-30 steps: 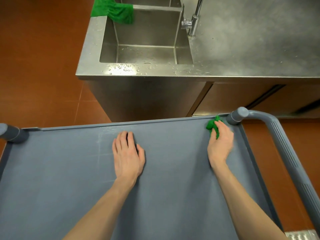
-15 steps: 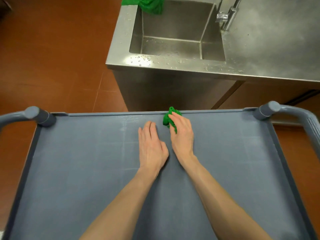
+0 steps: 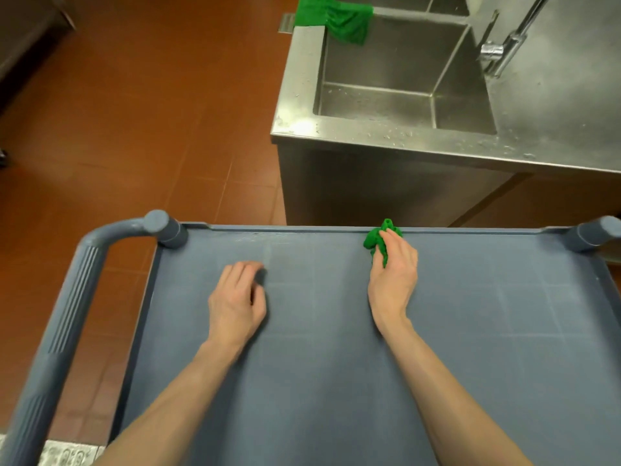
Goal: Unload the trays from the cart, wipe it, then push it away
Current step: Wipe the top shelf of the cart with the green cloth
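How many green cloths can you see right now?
2. One green cloth is bunched in the right hand at the cart's far edge; the other green cloth hangs over the sink rim. More may lie out of view.

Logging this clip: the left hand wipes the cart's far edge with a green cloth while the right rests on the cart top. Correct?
Not quite: the hands are swapped. In the head view the right hand holds the green cloth at the far edge of the cart, while the left hand rests on the cart top.
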Demonstrator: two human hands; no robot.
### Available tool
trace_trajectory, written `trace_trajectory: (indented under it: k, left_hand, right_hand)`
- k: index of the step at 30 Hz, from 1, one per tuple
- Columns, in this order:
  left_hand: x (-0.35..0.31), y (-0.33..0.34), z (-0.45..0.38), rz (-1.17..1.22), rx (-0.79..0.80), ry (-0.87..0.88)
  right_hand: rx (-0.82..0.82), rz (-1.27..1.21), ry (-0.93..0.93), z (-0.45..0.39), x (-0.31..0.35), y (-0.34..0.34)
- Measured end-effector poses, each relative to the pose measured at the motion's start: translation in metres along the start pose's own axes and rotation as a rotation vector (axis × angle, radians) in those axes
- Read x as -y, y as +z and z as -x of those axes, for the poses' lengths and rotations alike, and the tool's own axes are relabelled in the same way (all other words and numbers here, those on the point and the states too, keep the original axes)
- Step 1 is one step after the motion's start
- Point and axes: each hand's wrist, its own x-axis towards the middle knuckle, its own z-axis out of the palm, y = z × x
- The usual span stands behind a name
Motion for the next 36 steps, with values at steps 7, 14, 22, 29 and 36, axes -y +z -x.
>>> trace_trajectory:
  k: [7, 14, 22, 29, 36]
  left_hand:
    - [0.000, 0.000, 0.000, 0.161, 0.020, -0.057]
    - [0.002, -0.005, 0.000, 0.336, -0.034, -0.090]
    - [0.007, -0.006, -0.001, 0.467, -0.126, -0.164]
    - [0.009, -0.003, 0.000, 0.467, -0.150, -0.159]
    - [0.014, -0.001, -0.001, 0.379, -0.191, -0.204]
  right_hand:
    - [0.112, 0.012, -0.180, 0.026, 0.046, 0.044]
    - [0.397, -0.090, -0.519, 0.038, 0.114, 0.100]
    - [0.855, -0.229, -0.798, 0.005, 0.160, 0.136]
    - [0.761, -0.250, -0.636, 0.017, 0.148, 0.120]
    - [0.525, -0.121, -0.331, 0.012, 0.072, 0.043]
